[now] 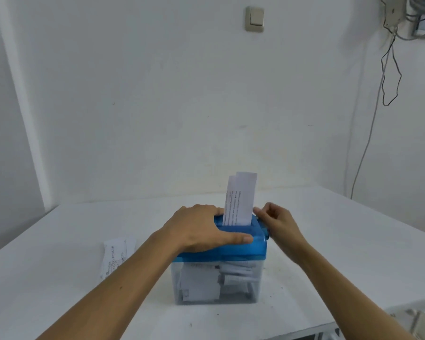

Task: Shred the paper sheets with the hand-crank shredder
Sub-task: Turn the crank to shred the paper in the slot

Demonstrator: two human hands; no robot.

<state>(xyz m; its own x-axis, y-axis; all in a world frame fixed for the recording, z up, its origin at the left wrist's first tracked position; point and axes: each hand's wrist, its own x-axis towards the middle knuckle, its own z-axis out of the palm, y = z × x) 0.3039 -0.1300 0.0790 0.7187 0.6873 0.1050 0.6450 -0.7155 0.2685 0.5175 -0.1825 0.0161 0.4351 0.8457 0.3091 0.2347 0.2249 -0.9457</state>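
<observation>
- Head view: a shredder [243, 241] with a blue top is seen on a clear bin [231, 290], standing on the white table [341, 253] just in front of the person.
- Paper strips [241, 200] stand upright in the slot, their lower ends taken in. Cut pieces are seen inside the bin.
- The left hand [201, 227] is laid flat on the blue top, fingers straight and pressing down.
- The right hand [277, 222] is held at the top's right end, fingers curled tight on what is judged to be the crank, itself mostly hidden.
- A printed sheet [116, 256] lies on the table, left of the shredder and apart from it.
- The cranking step is judged to be in hand. Steady turns are called for next, with the top kept pressed, until the strips are drawn through.
</observation>
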